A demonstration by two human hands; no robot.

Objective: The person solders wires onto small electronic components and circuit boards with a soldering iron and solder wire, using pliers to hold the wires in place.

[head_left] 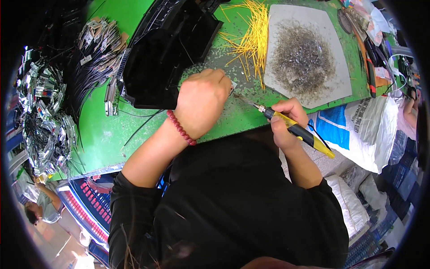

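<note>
My right hand (289, 117) grips a yellow-and-black soldering iron (306, 134), its tip pointing left toward my left hand (204, 101). The left hand, with a red bead bracelet (180, 127) at its wrist, is closed with its back up. Its fingers pinch a small pale part (233, 87), mostly hidden, close to the iron's tip. Just beyond the left hand stands a black plastic housing (154, 62). Past the iron, thin yellow wires (256, 38) lie in a loose pile beside a grey board (280, 15) covered with dark residue.
On the left of the green table (101, 143) are heaps of metal parts (45, 112) and black-wired pieces (101, 42). A white sack (367, 130) stands at the right, by a blue crate (398, 179). Another person (47, 204) sits at the far lower left.
</note>
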